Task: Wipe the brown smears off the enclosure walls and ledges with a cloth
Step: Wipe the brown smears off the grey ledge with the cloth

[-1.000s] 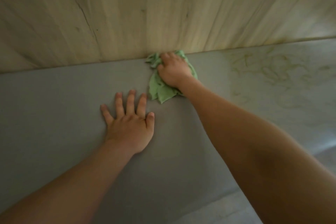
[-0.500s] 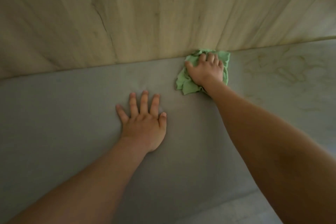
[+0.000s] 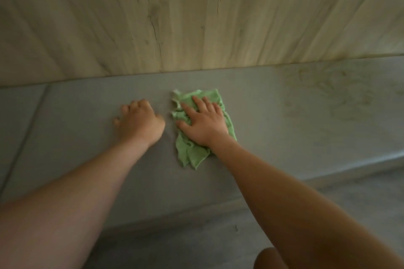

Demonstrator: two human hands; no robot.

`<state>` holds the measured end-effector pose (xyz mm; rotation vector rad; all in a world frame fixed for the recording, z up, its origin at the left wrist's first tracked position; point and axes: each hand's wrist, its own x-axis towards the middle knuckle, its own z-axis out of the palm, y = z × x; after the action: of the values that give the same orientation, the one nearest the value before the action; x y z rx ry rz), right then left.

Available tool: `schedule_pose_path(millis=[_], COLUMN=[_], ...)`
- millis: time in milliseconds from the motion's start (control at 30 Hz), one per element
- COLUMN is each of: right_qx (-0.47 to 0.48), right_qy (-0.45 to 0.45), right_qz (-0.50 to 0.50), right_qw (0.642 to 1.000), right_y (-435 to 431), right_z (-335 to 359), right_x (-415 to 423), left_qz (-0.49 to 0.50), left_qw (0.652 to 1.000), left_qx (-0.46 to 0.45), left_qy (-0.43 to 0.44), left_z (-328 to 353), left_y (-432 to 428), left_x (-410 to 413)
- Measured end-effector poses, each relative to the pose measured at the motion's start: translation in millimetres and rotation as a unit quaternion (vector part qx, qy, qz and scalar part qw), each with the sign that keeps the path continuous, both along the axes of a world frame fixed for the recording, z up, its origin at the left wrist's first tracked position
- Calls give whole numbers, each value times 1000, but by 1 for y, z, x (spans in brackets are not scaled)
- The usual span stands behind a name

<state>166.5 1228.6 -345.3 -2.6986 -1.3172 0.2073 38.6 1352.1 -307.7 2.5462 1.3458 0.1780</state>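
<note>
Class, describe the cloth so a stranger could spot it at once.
Below the pale wood-grain panel runs a grey surface. Near its middle, the right hand presses flat on a crumpled cloth. It is the only green thing, left of the brown smears.

I'm inside what looks like a built indoor enclosure: a pale wood-grain panel wall (image 3: 196, 17) rises straight off a smooth, flat grey ledge (image 3: 284, 137), with a grey floor (image 3: 196, 244) below (faint brown smears (image 3: 328, 91) streak the ledge's right end).

The right hand (image 3: 204, 123) presses flat on a crumpled green cloth (image 3: 197, 129) on the grey ledge (image 3: 87, 137); the left hand (image 3: 140, 121) rests beside it, fingers curled. Brown smears (image 3: 332, 91) lie well right.
</note>
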Motion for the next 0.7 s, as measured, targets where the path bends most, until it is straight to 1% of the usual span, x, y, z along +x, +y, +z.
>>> schedule_pose_path(millis=[100,167,200,233,300,367,433,467,533,633,700], right_qx=[-2,-10,-8,-8,-16,-21,-15,-12,-3,9,12], right_qy=[-4,-15,-21,-27,-34,-27,-19,-18,-17,-19,-27], right_qz=[151,201,193,158,26,-113,-189,-204,-205,-123,-65], right_qw=[989,979,981,987,999,993,982,979,979,992,997], right_y=[23,11,-2,-21,-72,-123,-150,-153,-149,-154,-168], right_z=[-2,0,1,0,-1,-1,0,-2,-7,-13,-12], right_x=[-54,-50,-37,-20,23,54,56,47,16,-31,-37], left_qz=[45,32,18,1,-43,-102,-158,-173,-184,-177,-177], left_qw=[998,997,997,998,998,994,982,975,967,964,962], left_qx=[31,64,71,67,52,10,-56,-75,-71,-82,-86], left_qy=[1,-11,-14,-10,12,37,84,119,163,178,191], left_z=[-3,-6,-6,-6,-9,-15,-25,-30,-37,-36,-33], left_y=[6,1,-4,-10,-28,-48,-70,-77,-82,-82,-83], left_x=[-29,-34,-32,-29,-17,0,16,22,29,28,31])
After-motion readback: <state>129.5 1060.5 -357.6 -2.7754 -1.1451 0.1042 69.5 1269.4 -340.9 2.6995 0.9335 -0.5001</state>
